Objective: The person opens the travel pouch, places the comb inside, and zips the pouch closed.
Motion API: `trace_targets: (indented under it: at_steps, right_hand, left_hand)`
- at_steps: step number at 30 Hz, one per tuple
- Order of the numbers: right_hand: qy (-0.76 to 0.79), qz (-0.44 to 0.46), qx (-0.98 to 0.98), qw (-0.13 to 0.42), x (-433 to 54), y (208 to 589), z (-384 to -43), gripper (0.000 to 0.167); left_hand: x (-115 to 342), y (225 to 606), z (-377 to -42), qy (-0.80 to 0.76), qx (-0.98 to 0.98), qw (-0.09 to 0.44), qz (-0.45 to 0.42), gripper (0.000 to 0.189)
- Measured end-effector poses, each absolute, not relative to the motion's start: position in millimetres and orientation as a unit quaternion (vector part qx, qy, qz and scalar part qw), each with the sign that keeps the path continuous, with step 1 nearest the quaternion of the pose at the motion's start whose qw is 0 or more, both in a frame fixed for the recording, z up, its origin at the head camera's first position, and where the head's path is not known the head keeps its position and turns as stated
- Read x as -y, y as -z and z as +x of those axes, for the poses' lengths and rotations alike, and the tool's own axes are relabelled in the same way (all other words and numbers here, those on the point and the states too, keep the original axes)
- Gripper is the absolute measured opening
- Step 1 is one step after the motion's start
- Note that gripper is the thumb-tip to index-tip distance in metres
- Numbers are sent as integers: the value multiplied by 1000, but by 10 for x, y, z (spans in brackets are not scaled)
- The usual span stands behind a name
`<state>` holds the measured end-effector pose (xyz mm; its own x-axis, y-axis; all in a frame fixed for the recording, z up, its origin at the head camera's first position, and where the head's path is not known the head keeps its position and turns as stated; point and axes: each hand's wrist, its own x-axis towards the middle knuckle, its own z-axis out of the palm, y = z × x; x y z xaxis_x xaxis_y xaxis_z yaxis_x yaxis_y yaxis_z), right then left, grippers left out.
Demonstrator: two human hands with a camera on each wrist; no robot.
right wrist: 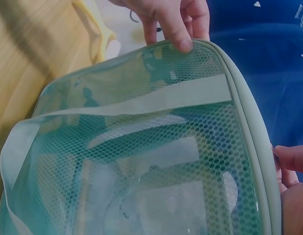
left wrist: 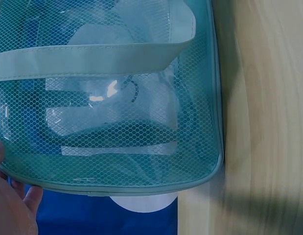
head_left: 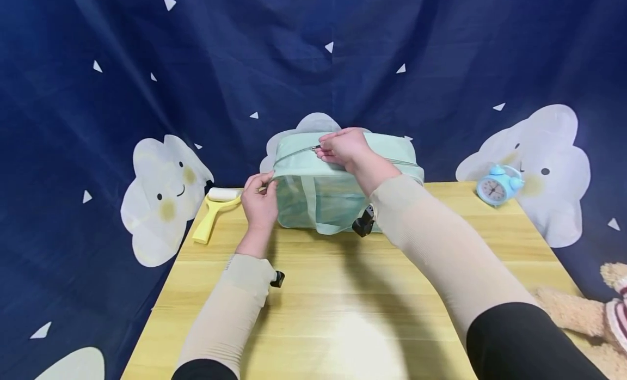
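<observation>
A mint-green bag [head_left: 293, 206] with see-through mesh sides and a strap handle [head_left: 310, 197] stands upright at the table's far edge. My left hand [head_left: 259, 203] pinches its upper left corner, thumb on the near side in the right wrist view. Over the top, my right hand [head_left: 346, 147] pinches the zipper pull [head_left: 317, 147], left of the middle. The zipper line [head_left: 294, 153] runs along the bag's top on both sides of that hand. In the left wrist view, fingers [left wrist: 33, 198] touch the bag's edge. Whether anything lies inside is unclear through the mesh.
A yellow-handled lint roller [head_left: 208, 222] with a white roll lies left of the bag. On the far right stands a blue alarm clock [head_left: 492, 189]. Part of a plush toy [head_left: 578, 314] shows at the right edge. Behind the wooden table [head_left: 313, 293] hangs a dark blue curtain [head_left: 294, 53].
</observation>
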<state>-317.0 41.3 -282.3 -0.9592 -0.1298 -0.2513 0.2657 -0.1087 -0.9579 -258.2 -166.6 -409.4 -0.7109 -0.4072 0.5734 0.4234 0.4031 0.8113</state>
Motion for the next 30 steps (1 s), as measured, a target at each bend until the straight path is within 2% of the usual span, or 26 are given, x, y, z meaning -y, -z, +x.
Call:
trace_targets:
  at_steps: [19, 30]
  right_hand:
    - [746, 51, -647, 148, -117, 2871, -3249, 31]
    - [737, 46, -650, 181, 116, 2935, -3281, 31]
  left_hand:
    - [1602, 4083, -2597, 556, 743, 373, -3, 17]
    - [1616, 4099, -2571, 566, 731, 380, 3, 15]
